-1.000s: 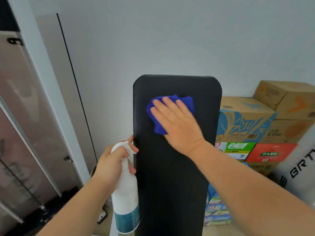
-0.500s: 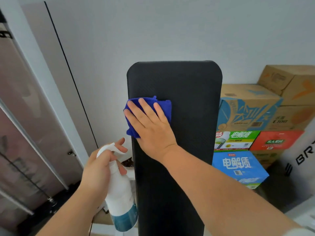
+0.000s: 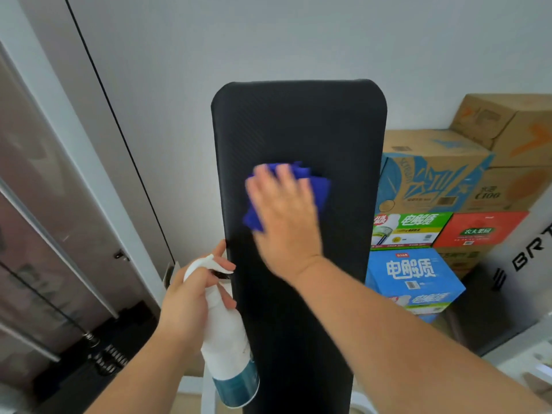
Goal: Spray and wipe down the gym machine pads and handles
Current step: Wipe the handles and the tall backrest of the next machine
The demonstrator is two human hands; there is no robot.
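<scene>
A long black bench pad (image 3: 298,121) stands upright in front of me, its rounded top near the wall. My right hand (image 3: 285,213) lies flat with straight fingers on a blue cloth (image 3: 316,180), pressing it against the pad's middle. It is blurred by motion. My left hand (image 3: 191,303) grips a white spray bottle (image 3: 227,339) with a teal base at the pad's left edge, a finger over the trigger. The nozzle points toward the pad.
Stacked cardboard boxes (image 3: 433,171) and coloured drink cartons (image 3: 415,273) fill the right side behind the pad. A glass door with a pale frame (image 3: 59,162) runs along the left. A white panel with black lettering (image 3: 525,258) leans at the far right.
My right hand slid the cloth from the pad's left edge back toward its centre and slightly lower. The left hand with the bottle stayed beside the pad.
</scene>
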